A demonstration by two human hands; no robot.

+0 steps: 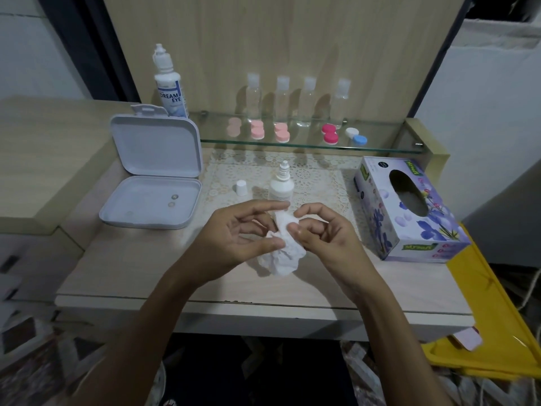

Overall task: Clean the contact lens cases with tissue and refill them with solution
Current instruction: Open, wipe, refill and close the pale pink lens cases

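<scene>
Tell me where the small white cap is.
Head view: the cap stands on the lace mat, left of the uncapped bottle, right of the open box.

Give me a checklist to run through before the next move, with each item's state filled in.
1. Tissue held by left hand and right hand: ok.
2. Lens case inside the tissue: cannot tell.
3. Small bottle uncapped, upright: ok.
4. Its cap within reach on the mat: ok.
5. Tissue box has tissue left: ok.
6. Cases on the shelf already cleaned: cannot tell.
</scene>
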